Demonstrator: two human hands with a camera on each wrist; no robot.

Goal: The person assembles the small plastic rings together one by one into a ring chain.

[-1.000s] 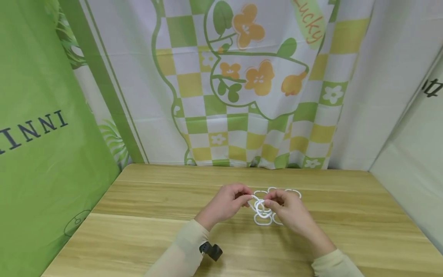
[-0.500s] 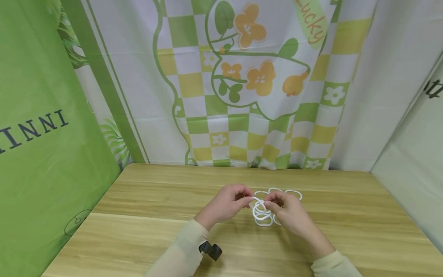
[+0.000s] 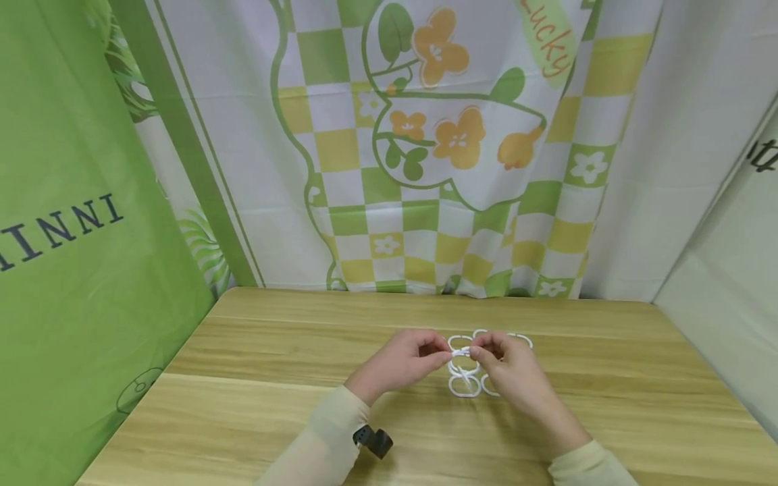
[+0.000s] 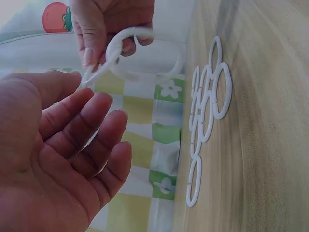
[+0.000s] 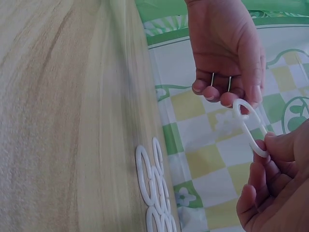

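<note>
In the head view my left hand (image 3: pixel 402 361) and right hand (image 3: pixel 516 378) meet above the table, both pinching a white oval plastic link (image 5: pixel 243 126). Thumb and fingertips of the left hand grip one end; the right thumb and forefinger hold the other. In the left wrist view a second, motion-blurred white link (image 4: pixel 179 60) hangs from the held one; how they join is unclear. Below the hands, several more white oval links (image 3: pixel 464 395) lie flat on the wooden table (image 3: pixel 255 418), some partly hidden by the hands.
A checked, flowered curtain (image 3: pixel 377 223) hangs behind the table's far edge. Green cloth (image 3: pixel 73 304) stands along the left side and a pale panel (image 3: pixel 729 270) along the right. A small black device (image 3: pixel 373 442) is on the left wrist.
The left hand has moved slightly right, bringing the fingertips closer together. The held links have turned, and the looser one now hangs blurred below the fingers. Both hands keep pinching.
</note>
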